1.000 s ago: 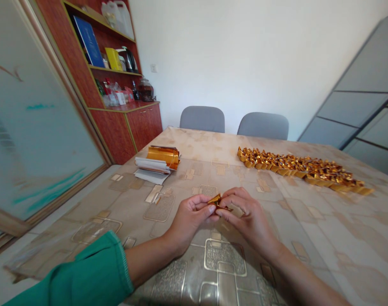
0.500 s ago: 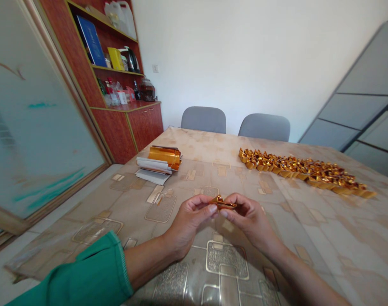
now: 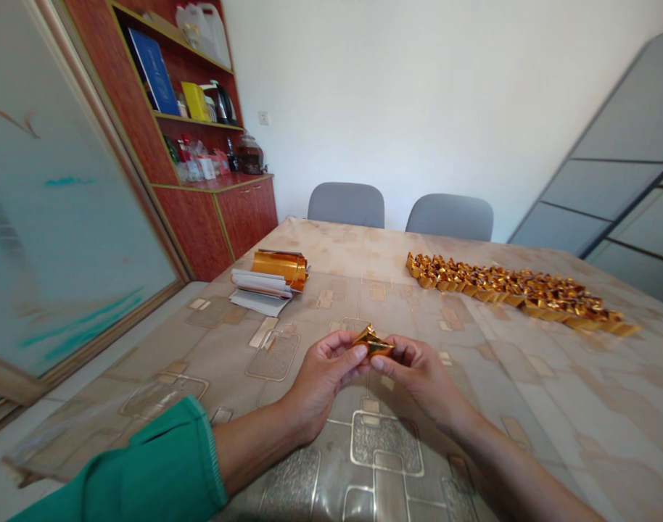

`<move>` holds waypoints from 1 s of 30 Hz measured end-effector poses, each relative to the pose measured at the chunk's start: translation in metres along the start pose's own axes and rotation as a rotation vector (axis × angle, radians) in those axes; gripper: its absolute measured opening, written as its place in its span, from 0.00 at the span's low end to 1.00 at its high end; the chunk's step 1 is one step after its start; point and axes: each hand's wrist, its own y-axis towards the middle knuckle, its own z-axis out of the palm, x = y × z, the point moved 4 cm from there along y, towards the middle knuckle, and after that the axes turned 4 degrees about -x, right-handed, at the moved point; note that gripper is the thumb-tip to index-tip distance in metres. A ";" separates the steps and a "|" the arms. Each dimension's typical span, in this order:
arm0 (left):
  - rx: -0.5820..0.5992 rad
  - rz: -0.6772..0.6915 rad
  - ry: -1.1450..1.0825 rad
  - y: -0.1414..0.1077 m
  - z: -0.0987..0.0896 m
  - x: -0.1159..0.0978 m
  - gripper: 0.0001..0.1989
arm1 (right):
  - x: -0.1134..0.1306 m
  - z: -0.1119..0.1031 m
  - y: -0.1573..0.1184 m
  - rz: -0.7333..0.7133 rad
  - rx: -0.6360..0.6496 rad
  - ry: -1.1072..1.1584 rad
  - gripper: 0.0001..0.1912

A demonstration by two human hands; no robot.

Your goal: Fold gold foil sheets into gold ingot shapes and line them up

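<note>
my left hand (image 3: 326,384) and right hand (image 3: 421,378) pinch the gold foil (image 3: 371,341) between the fingertips. it has now risen to a peak, like the folded foil pieces (image 3: 505,296) beyond.

Folded gold foil piece (image 3: 371,341), partly hidden by the fingers of the left hand (image 3: 326,380) and right hand (image 3: 418,377). Green sleeve (image 3: 146,464) and both forearms cut off by the lower edge. Far row of gold foil pieces (image 3: 516,297) too small to count or tell apart.

The table (image 3: 532,406) bears folded gold foil pieces (image 3: 511,297) and papers (image 3: 258,293).
</note>
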 end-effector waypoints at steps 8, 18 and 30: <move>-0.003 -0.020 0.010 0.001 -0.002 0.001 0.17 | -0.003 0.004 -0.004 0.081 0.000 0.112 0.15; 0.051 -0.028 0.064 0.002 -0.001 0.003 0.17 | -0.012 -0.002 -0.004 0.098 0.015 0.071 0.18; 0.074 0.065 0.318 -0.003 0.004 0.002 0.12 | 0.014 -0.004 -0.005 -0.034 -0.004 -0.215 0.15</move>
